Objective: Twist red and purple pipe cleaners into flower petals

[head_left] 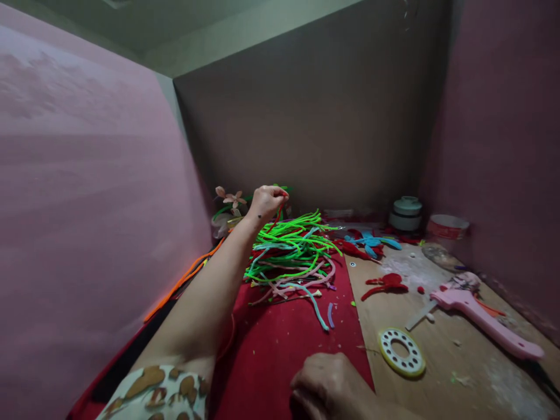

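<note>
Red pipe cleaner (279, 215) pinched in L hand (266, 202); R hand (331, 380) grip: can't tell

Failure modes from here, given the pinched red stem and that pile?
1. The red fuzzy stem in the left hand slants down toward the tangled green stems; pulling it might drag others along.
2. The yellow-rimmed spool lies beside the right hand; a sideways move could knock it.
</note>
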`<action>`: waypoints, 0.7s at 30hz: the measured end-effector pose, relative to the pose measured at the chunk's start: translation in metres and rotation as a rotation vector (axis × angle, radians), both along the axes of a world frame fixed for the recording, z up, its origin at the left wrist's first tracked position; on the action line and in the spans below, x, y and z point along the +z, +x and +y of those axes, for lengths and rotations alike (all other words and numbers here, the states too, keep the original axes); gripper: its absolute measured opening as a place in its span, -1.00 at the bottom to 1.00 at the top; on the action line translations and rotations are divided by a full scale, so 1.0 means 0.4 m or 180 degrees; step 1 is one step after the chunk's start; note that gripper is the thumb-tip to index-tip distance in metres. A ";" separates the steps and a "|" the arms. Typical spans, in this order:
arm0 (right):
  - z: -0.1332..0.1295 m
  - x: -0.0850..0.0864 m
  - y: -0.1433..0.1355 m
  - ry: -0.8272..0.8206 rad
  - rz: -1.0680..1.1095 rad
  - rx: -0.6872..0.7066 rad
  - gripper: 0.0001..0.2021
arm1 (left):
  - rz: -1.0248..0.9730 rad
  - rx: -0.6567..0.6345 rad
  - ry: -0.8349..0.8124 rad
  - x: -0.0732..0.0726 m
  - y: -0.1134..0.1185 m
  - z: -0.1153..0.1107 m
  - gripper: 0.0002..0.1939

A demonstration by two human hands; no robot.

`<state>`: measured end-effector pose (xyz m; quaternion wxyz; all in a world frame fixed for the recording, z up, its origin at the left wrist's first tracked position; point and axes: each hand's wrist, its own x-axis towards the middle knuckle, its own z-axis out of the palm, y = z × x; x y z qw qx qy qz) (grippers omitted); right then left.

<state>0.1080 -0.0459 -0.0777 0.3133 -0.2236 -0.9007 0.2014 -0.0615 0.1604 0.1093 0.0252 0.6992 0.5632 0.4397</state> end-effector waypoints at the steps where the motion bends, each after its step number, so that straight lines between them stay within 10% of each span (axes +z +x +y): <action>1: -0.001 0.004 0.001 -0.0023 0.0006 -0.0006 -0.83 | 0.0004 0.0011 0.0078 0.014 -0.005 -0.005 -0.82; 8: -0.006 0.009 0.009 -0.0195 0.0155 -0.0026 -0.82 | -0.0235 0.0206 0.1426 0.100 -0.028 -0.053 -0.81; 14: -0.017 0.035 0.018 -0.0687 0.0282 -0.0027 -0.81 | -0.0847 -0.0195 0.1570 0.155 -0.009 -0.133 -0.87; 21: 0.062 0.149 0.064 -0.3367 0.2417 0.0277 -0.63 | -0.2334 -0.1057 0.0562 0.051 0.044 -0.311 -0.86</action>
